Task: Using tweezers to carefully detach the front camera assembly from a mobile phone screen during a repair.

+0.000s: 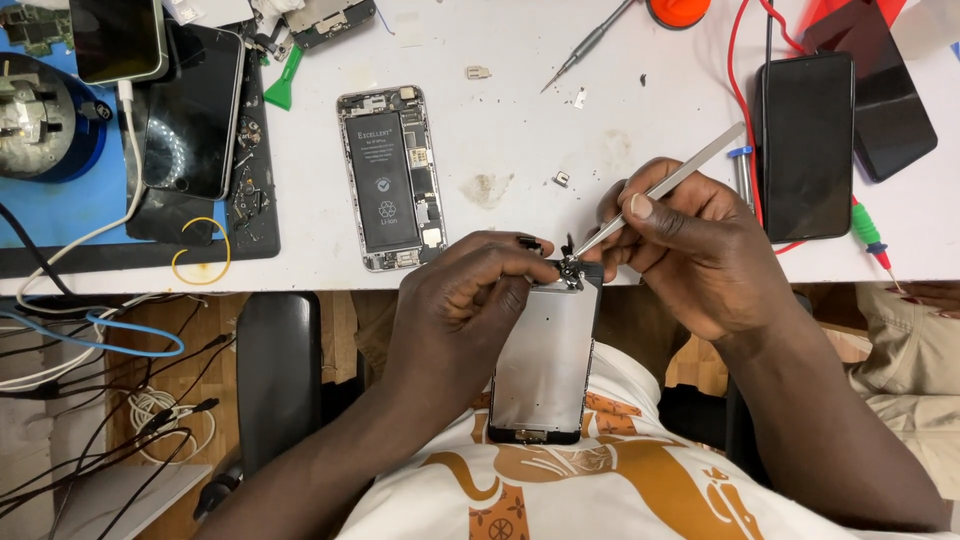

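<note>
My left hand [455,300] grips the top edge of a detached phone screen panel [545,365], held back side up over my lap. My right hand [690,240] holds metal tweezers [665,188], their tips touching small black parts [570,268] at the panel's top end. An opened phone body [390,178] with its black battery showing lies on the white table [500,120], just beyond my left hand.
Two black phones [805,145] lie at the right by red wires. Phones on a black mat [195,120] sit at the left, with a blue mat, a white cable, a green pry tool [284,85], a screwdriver [585,45] and loose small parts. Cables hang below the table's left edge.
</note>
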